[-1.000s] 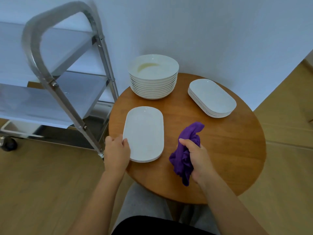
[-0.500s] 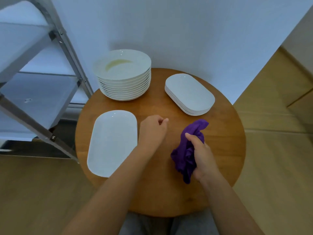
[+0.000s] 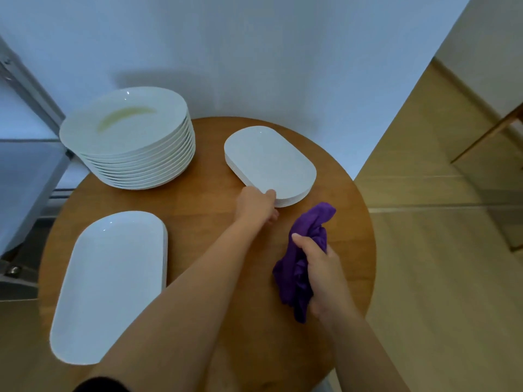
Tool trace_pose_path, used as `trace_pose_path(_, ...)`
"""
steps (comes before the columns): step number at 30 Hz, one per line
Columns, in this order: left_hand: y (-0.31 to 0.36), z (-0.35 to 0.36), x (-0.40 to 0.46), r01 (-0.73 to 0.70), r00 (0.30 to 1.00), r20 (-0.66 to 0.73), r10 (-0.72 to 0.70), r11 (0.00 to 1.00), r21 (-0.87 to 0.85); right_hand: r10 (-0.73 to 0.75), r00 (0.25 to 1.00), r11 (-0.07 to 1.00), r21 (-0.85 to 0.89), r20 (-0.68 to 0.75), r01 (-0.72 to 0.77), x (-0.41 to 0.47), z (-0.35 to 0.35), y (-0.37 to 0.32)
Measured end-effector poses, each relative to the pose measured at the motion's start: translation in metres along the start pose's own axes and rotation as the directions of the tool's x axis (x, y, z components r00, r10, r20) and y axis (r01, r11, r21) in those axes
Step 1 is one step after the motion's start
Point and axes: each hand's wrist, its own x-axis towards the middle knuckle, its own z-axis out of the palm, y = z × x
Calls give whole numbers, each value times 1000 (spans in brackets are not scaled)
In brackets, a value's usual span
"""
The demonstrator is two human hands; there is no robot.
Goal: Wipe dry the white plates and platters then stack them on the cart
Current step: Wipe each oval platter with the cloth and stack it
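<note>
A stack of small white oval platters sits at the back right of the round wooden table. My left hand reaches across to its near edge, thumb on the rim and fingers curled below, pinching the edge. My right hand grips a bunched purple cloth just above the table, to the right of my left forearm. A tall stack of round white plates stands at the back left. Larger white oval platters lie stacked at the front left.
The metal cart with grey shelves stands against the table's left side. A white wall rises right behind the table. Wooden floor lies to the right and in front.
My left hand left the large platter at the front left, crossed the table and now holds the near edge of the small platter stack. The view swung right. The cloth hand stayed put.
</note>
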Motion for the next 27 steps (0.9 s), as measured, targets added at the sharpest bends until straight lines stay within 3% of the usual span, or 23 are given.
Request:
trace_pose_path(9, 10, -13, -25, 134, 989, -21, -144, 958, -252, 10, 1000, 1000, 19, -15, -10, -14, -7, 4)
trace_pose_path(13, -1, -35, -59, 109, 994, 52, -97, 924, -366, -10, 999, 998, 57, -37, 12, -26, -5, 1)
trace_pose_path(20, -53, -68, -150, -50, 992, 97, 86, 943, -328, -139, 988, 974, 174, -67, 149, -54, 3, 2)
trace_pose_path(25, -72, -92, -201, -81, 983, 146, 116, 971, -226, -7, 1000, 943, 331, 30, -3, -80, 1, 7)
trace_pose_path(27, -76, -108, -208, -44, 994, 92, 62, 981, -187, 36, 996, 947, 315, 78, -59, -90, -5, 7)
